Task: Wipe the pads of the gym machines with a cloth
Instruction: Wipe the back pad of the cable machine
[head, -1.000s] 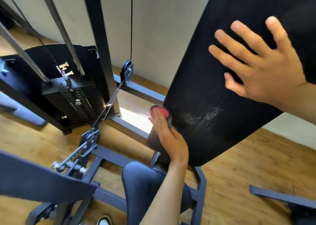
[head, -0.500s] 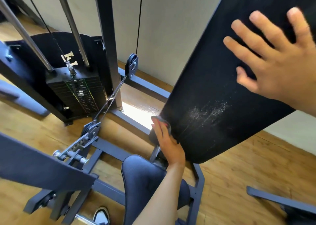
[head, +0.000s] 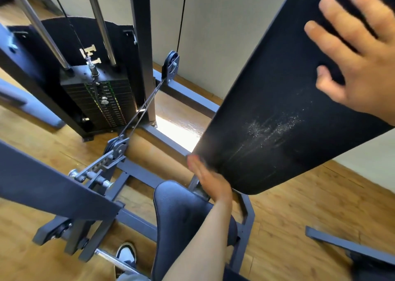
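Tall black upholstered back pad (head: 284, 101) of the weight machine stands tilted, its lower end just above the dark padded seat (head: 183, 212). A patch of pale, streaky residue (head: 271, 129) shows on the pad's lower face, not yet cleared.

Right hand (head: 363, 62) lies flat against the upper face of the pad, fingers (head: 327, 39) straight and spread, bracing it. Left hand (head: 209, 178) sits at the pad's lower left edge, fingers together and reaching behind the rim. The cloth is not visible in this view; it is judged to be behind the pad edge under that hand, but this cannot be confirmed. Whether those fingers pinch anything cannot be told.

Step in hand, by judgement: wiping the lower edge and side of the pad. Recommendations: keep the bracing hand firm so the pad does not rock; carry the wipe round onto the front face and across the residue in overlapping strokes; finish at the bottom rim.

Black weight stack (head: 100, 101), cable pulley (head: 171, 65) and wooden floor (head: 299, 216) noted alongside.
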